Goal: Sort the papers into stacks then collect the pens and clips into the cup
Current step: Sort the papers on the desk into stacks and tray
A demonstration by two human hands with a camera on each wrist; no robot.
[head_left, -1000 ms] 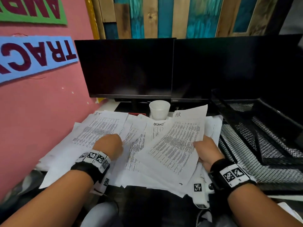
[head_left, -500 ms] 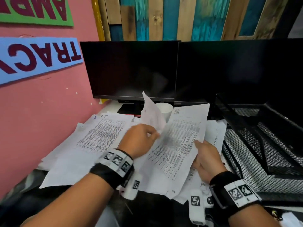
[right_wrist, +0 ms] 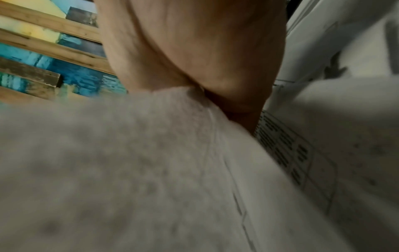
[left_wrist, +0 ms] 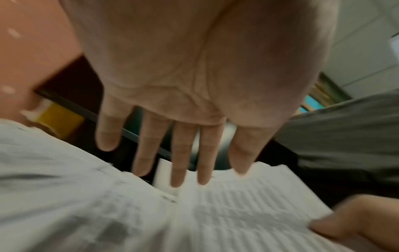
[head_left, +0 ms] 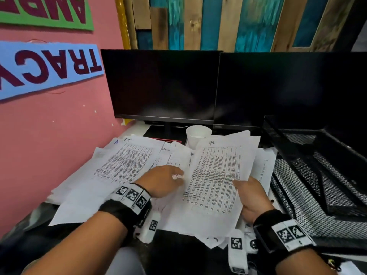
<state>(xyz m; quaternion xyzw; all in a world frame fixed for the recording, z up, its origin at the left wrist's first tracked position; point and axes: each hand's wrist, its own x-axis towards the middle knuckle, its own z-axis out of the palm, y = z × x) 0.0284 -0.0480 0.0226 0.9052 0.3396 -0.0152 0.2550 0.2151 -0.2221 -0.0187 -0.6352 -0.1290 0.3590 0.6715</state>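
desk [head_left: 137, 129] under papers [head_left: 127, 165], cup [head_left: 197, 135]

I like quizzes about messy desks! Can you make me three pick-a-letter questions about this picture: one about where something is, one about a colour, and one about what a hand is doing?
1. Where is the white cup?
A. In the black mesh tray
B. Behind the papers, in front of the monitors
C. In the left hand

2. What colour is the wall on the left?
A. Pink
B. Grey
C. White

3. What is the right hand doing?
A. Resting inside the cup
B. Pointing at a screen
C. Holding the printed sheet marked HR

Answers:
1 B, the cup stands past the far edge of the paper pile, just below the two dark monitors.
2 A, the wall beside the desk is pink.
3 C, its thumb lies on the sheet's near right edge; the left hand is open, fingers straight over the papers.
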